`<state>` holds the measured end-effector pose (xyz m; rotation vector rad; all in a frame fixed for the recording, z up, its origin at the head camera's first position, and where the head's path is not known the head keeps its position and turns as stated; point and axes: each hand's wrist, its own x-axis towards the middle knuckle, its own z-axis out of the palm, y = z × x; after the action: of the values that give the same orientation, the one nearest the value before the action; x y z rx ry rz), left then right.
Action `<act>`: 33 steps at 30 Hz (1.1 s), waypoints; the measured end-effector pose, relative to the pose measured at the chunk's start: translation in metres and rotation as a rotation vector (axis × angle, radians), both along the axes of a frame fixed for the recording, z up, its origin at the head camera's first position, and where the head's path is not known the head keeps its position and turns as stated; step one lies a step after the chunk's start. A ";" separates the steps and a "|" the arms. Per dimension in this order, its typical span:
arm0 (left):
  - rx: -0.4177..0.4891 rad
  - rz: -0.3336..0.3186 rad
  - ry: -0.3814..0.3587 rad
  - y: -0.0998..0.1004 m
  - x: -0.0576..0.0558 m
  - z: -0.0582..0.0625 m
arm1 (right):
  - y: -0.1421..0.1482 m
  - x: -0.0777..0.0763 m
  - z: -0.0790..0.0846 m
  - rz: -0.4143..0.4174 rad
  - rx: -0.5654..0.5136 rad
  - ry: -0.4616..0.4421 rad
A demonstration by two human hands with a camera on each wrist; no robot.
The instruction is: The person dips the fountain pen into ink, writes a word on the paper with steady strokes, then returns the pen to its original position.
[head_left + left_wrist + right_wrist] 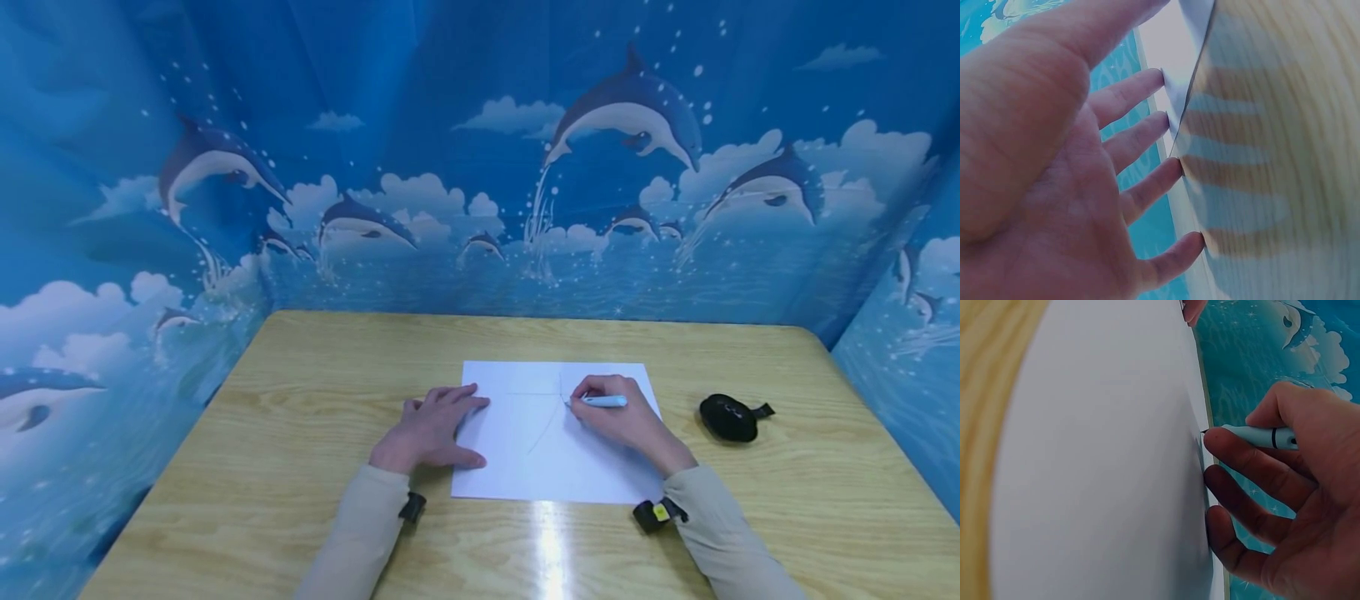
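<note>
A white sheet of paper lies on the wooden table, bearing a thin horizontal line, a short vertical one and a slanting stroke. My right hand pinches a light blue pen between thumb and fingers. In the right wrist view the dark tip of the pen meets the paper, and the other fingers of the right hand rest against the sheet. My left hand lies spread over the left edge of the paper. Seen from its wrist, the left hand has fingertips touching paper and table.
A small black zip case with a strap lies on the table to the right of the paper. Blue curtains printed with dolphins and clouds hang behind and beside the table. Each wrist carries a dark camera band.
</note>
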<state>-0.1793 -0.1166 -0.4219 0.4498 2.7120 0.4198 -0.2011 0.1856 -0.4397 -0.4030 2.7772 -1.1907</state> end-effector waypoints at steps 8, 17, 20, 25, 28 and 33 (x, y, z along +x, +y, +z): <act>0.003 -0.007 0.009 0.000 0.001 0.001 | 0.003 0.003 0.000 0.011 -0.016 0.003; 0.009 -0.013 0.008 0.000 0.001 0.001 | 0.004 0.007 0.001 0.001 0.017 -0.005; 0.009 -0.014 0.007 0.000 0.000 0.001 | 0.004 0.008 0.002 -0.012 0.036 0.001; 0.007 -0.008 0.006 0.000 -0.001 0.000 | 0.005 0.010 0.001 -0.008 0.044 0.010; 0.004 -0.007 0.005 -0.001 -0.001 -0.001 | 0.006 0.011 0.000 -0.001 0.046 0.014; 0.004 -0.006 0.009 -0.001 0.000 -0.002 | 0.007 0.012 0.000 -0.001 0.047 0.012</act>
<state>-0.1797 -0.1171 -0.4235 0.4616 2.7182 0.4230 -0.1886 0.1924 -0.4395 -0.4057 2.8095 -1.1252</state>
